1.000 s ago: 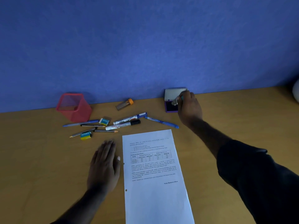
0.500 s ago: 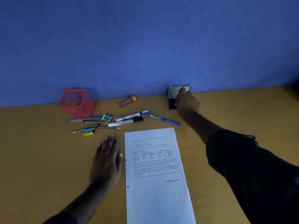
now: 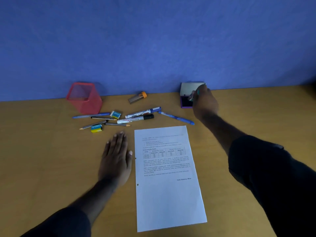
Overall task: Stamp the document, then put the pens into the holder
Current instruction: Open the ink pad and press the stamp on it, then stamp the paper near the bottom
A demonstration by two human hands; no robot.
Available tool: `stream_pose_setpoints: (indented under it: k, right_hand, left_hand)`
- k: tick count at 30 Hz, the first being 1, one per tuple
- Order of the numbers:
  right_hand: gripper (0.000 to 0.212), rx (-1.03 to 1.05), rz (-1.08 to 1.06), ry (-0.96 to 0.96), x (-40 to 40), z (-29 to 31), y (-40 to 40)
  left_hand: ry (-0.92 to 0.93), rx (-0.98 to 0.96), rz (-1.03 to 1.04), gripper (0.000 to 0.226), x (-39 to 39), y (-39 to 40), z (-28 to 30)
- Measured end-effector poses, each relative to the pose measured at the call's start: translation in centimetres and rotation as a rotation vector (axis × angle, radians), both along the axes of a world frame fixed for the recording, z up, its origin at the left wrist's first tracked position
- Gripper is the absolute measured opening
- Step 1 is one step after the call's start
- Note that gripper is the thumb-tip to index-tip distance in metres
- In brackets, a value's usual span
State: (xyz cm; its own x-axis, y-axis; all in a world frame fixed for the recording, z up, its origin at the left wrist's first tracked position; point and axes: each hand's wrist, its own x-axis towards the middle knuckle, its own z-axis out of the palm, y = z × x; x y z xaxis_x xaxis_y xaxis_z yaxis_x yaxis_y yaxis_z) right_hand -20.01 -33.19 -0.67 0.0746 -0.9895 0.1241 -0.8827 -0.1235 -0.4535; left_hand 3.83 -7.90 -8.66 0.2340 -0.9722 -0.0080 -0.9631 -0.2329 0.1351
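Note:
A printed white document [image 3: 168, 177] lies on the wooden desk in front of me. My left hand [image 3: 116, 156] rests flat on the desk just left of it, fingers spread. At the back right an open purple ink pad [image 3: 185, 101] stands with its lid up. My right hand [image 3: 204, 103] is over it, closed on a small stamp [image 3: 192, 95] that sits at the pad. A red mesh holder [image 3: 84, 98] stands at the back left. Between holder and pad lie two markers [image 3: 142, 114], a blue pen [image 3: 177, 118], another blue pen [image 3: 91, 115] and pencils [image 3: 102, 121].
Two small eraser boxes [image 3: 96, 128] lie among the pencils. A small tube with an orange cap [image 3: 137, 97] lies near the blue wall [image 3: 153, 40], which runs along the desk's far edge. Bare wood shows to the right of the paper.
My right hand has stayed at the ink pad, shifting slightly with the stamp over it. The left hand remains flat beside the paper. The view has moved a little.

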Motion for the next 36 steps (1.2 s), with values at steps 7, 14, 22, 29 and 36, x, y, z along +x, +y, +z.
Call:
stream_pose_setpoints:
  k: [7, 14, 22, 29, 36]
  right_hand:
    - [0.017, -0.116, 0.031, -0.214, 0.4, 0.2, 12.4]
    - [0.013, -0.051, 0.088, -0.142, -1.6, -0.8, 22.6]
    - [0.019, -0.039, 0.143, -0.015, -3.9, -1.8, 26.5]
    - [0.022, -0.059, 0.149, 0.083, -3.0, -2.0, 26.0]
    - [0.015, -0.033, 0.140, 0.251, -1.7, -3.0, 26.0]
  left_hand:
    - [0.000, 0.024, 0.002, 0.064, 0.1, 0.0, 0.0]
    - [0.011, 0.033, -0.002, 0.065, 0.1, 0.2, -0.1]
    - [0.023, 0.017, -0.011, 0.064, 0.0, 0.3, 0.0]
    - [0.039, 0.004, -0.013, 0.064, 0.0, 0.3, 0.0]
    - [0.042, 0.004, -0.014, 0.064, -0.2, 0.3, 0.2]
